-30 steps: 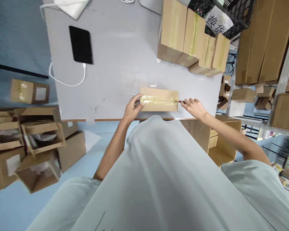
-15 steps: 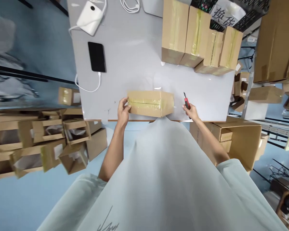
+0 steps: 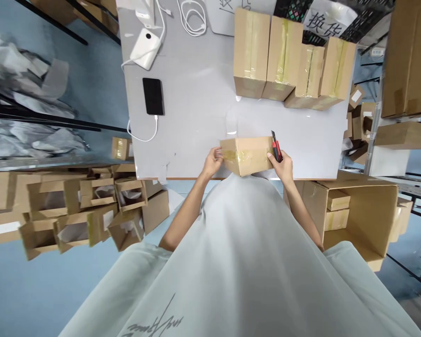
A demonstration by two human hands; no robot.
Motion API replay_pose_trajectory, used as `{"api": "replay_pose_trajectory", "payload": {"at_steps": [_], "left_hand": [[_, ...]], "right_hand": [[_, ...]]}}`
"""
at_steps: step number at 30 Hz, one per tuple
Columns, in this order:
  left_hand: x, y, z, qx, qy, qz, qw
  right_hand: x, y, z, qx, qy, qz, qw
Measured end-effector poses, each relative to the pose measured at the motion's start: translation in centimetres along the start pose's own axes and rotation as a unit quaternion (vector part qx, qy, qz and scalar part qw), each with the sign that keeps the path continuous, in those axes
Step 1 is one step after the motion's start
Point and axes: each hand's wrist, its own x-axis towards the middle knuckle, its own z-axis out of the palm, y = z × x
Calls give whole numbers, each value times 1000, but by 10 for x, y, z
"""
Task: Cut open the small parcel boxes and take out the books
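Observation:
A taped cardboard box (image 3: 254, 155) is at the near edge of the white table, between my two hands. My left hand (image 3: 213, 161) grips the box at its left end, the fingers partly hidden behind it. Held in my right hand (image 3: 282, 164) is a red and black utility knife (image 3: 277, 149), its tip pointing up and away from me. The thumb of that hand also touches the right end of the box. Clear yellowish tape runs over the box's near corner.
Several taped boxes (image 3: 250, 51) stand at the table's back right, by a black crate (image 3: 366, 23). A phone (image 3: 153, 96), a white power bank (image 3: 145, 49) and cables lie at left. Open cartons (image 3: 52, 199) fill the lower left; a large carton (image 3: 368, 220) stands at right.
The box has turned, bringing a different side toward me. My left hand has moved right with it. My right hand, still with the utility knife, has come against the box's right end.

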Motion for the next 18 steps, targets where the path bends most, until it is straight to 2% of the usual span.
{"api": "replay_pose_trajectory", "payload": {"at_steps": [3, 5, 8, 11, 15, 18], "left_hand": [[4, 6, 37, 11, -65, -26, 997], [6, 11, 43, 22, -81, -36, 996], [3, 25, 25, 27, -41, 3, 999], [-7, 52, -3, -19, 3, 96, 995], [-26, 88, -23, -20, -38, 160, 986], [-31, 98, -26, -16, -66, 175, 982]], "right_hand": [[0, -8, -16, -92, 30, -21, 995], [1, -12, -16, -120, 35, -31, 992], [-3, -17, -5, -134, 27, -34, 990], [-12, -23, 8, -138, 34, -28, 989], [-21, -32, 14, -138, 57, -7, 989], [-31, -44, 9, -130, 76, -3, 989]]}}
